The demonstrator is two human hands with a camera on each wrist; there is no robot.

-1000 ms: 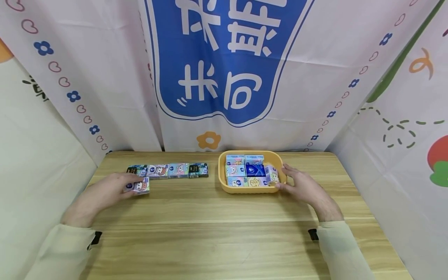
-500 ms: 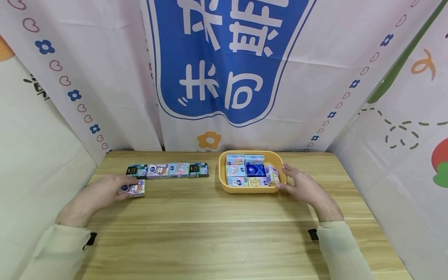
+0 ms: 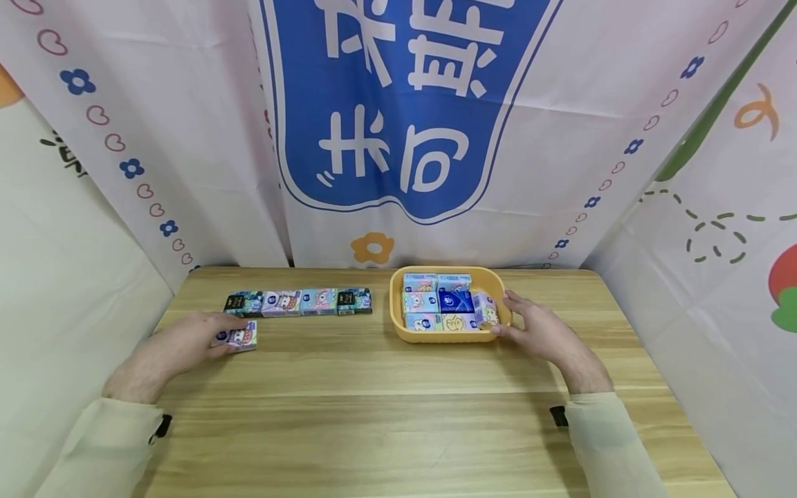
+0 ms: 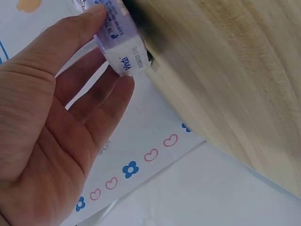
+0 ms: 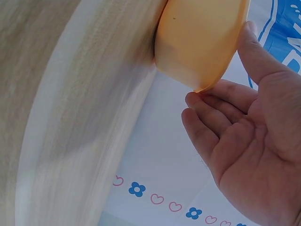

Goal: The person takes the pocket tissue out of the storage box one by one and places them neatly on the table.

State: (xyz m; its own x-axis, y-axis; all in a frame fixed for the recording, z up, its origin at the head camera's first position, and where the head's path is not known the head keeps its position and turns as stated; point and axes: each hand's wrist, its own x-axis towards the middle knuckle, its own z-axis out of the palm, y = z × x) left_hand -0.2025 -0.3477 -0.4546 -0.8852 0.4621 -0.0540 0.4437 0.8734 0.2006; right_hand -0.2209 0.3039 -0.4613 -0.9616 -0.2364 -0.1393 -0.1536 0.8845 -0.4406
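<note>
In the head view my left hand (image 3: 177, 347) pinches a small lilac tissue pack (image 3: 243, 336) with a cartoon print, at the table's left side. The left wrist view shows my thumb on one face of this Vinda pack (image 4: 121, 44) and fingertips at its lower end. Just behind it lies a row of tissue packs (image 3: 281, 303), dark ones at both ends. My right hand (image 3: 546, 330) grips the right end of a yellow basket (image 3: 442, 338), thumb on the near side and fingers on the far side. Several tissue packs (image 3: 421, 301) lie inside, including a dark blue one (image 3: 456, 301).
The wooden table (image 3: 398, 415) ends against a white curtain (image 3: 554, 124) with a blue printed panel (image 3: 398, 104). White printed sheets (image 3: 697, 311) also stand along both sides. Bare wood separates the row from the basket.
My left hand has moved slightly left and toward me with its tissue pack, away from the row, then held nearly still. My right hand and the basket have stayed in place.
</note>
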